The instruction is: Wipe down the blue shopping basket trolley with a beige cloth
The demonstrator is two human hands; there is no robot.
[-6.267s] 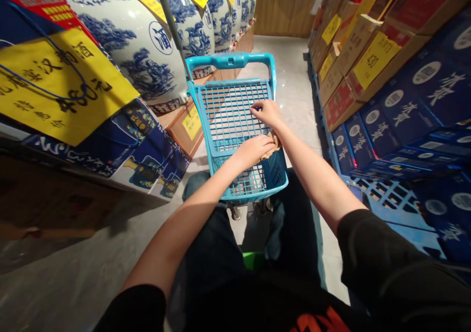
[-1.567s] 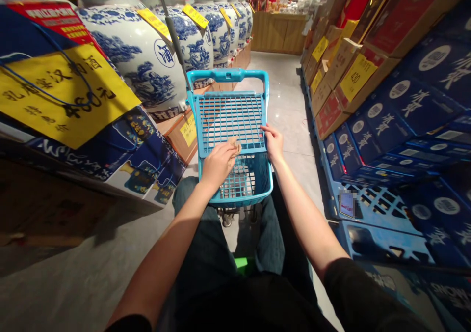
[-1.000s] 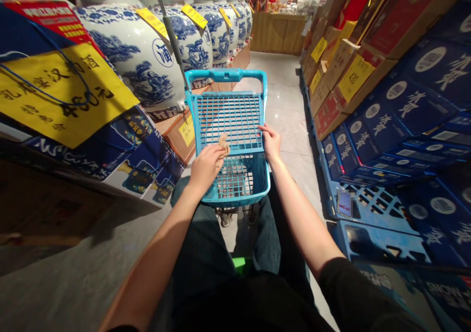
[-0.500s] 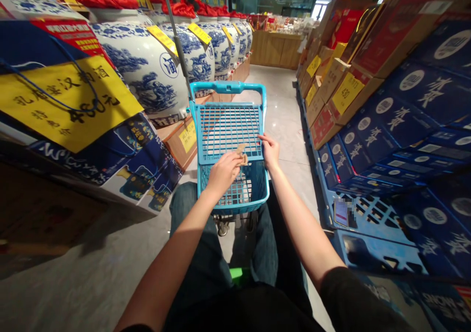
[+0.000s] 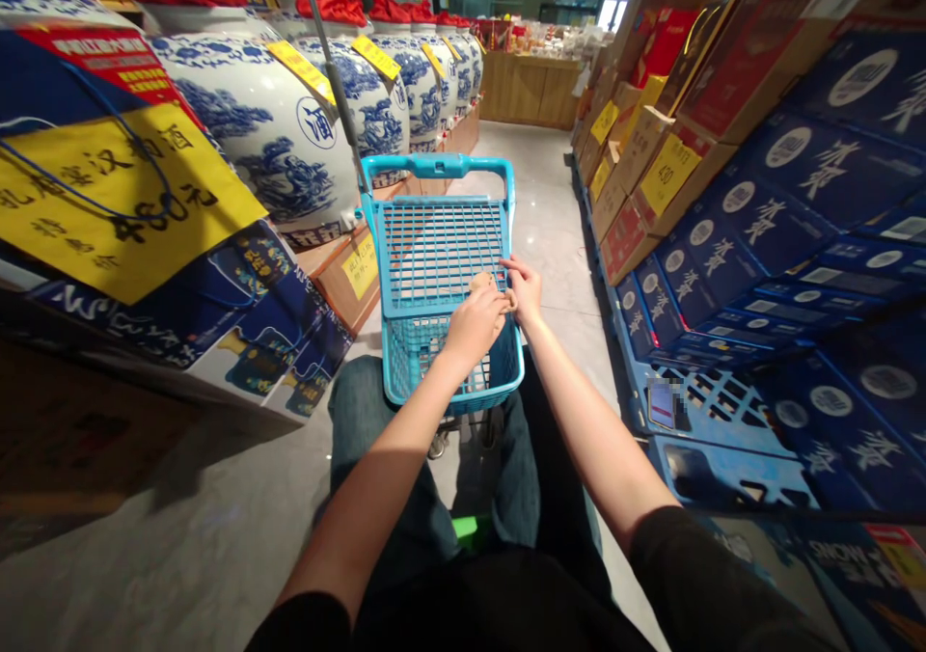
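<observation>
Left hand [image 5: 474,324] and right hand [image 5: 522,290] pinching tan scrap [image 5: 482,283] over blue cart basket [image 5: 434,166], both grips clenched on it.

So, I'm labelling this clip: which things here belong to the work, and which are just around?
Work: left hand, right hand, small tan scrap, blue plastic shopping cart.

Around: blue-and-white porcelain jars, blue cartons, yellow price sign.

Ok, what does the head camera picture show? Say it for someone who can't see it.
A person's left hand and right hand touch a small tan scrap above a blue shopping cart. Big blue-and-white porcelain jars line the aisle's left side, and stacked blue boxes the right.
</observation>
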